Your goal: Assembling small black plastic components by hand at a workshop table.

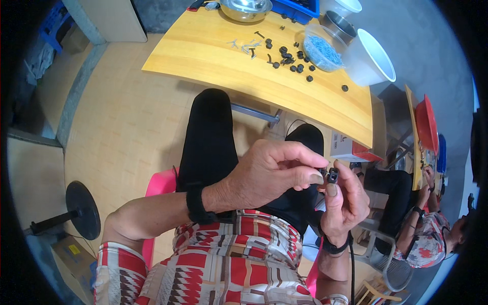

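Both hands meet above my lap, in front of the table edge. My right hand (348, 201) pinches a small black plastic part (333, 175) with a squarish opening, held upright between thumb and fingers. Close beside it, my left hand (269, 173) has thumb and forefinger pressed together at the tips. A bit of something dark shows there, mostly hidden by the fingers. Similar small black parts (287, 55) lie scattered on the wooden table (213, 56), with thin pale pieces (249, 48) to their left.
On the table stand a clear bowl of blue bits (323, 53), a white bucket (368, 58), a steel bowl (246, 9) and a blue crate (305, 12). At right, another person (427, 239) sits at a second table with a red basin (427, 124).
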Tool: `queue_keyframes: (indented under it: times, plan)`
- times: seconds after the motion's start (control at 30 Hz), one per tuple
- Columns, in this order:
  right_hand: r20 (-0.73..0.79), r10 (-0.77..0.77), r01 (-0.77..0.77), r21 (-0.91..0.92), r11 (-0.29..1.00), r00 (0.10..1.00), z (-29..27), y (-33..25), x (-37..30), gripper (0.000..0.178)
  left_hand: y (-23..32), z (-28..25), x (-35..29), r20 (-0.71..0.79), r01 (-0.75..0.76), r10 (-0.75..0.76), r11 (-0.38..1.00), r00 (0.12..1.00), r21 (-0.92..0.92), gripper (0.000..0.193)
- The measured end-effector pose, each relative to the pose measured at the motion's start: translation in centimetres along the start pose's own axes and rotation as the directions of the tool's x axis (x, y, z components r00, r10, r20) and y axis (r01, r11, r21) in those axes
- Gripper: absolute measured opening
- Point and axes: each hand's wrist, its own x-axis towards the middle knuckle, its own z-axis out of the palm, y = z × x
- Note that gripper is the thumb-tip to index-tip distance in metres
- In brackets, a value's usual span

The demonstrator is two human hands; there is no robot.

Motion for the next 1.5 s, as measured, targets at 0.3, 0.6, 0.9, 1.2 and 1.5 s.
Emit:
queue_keyframes:
  times: [0.3,0.6,0.9,1.2,1.5]
  plan:
    - [0.017,0.006,-0.006,-0.008,1.000,1.000,0.2,0.0,-0.1,0.027,0.8,0.3,-0.2,-0.029,0.045,-0.043,0.996,0.999,0.072,0.020]
    - [0.013,-0.013,0.013,-0.027,1.000,1.000,0.2,0.2,-0.2,0.027,0.8,0.5,-0.3,-0.052,-0.008,0.016,0.990,0.999,0.140,0.019]
    - [0.054,0.033,-0.033,-0.001,0.999,0.998,0.3,-0.2,0.0,0.027,0.8,0.6,-0.4,-0.052,-0.142,0.171,0.926,0.984,0.350,0.018]
    - [0.058,0.195,-0.203,0.225,0.953,0.979,0.7,0.3,-0.5,0.030,0.9,0.5,-0.4,-0.042,-0.175,0.206,0.909,0.978,0.377,0.018]
    - [0.046,0.274,-0.271,0.376,0.886,0.960,0.9,0.1,-0.4,0.030,1.4,0.8,-0.5,-0.071,-0.087,0.119,0.933,0.990,0.350,0.017]
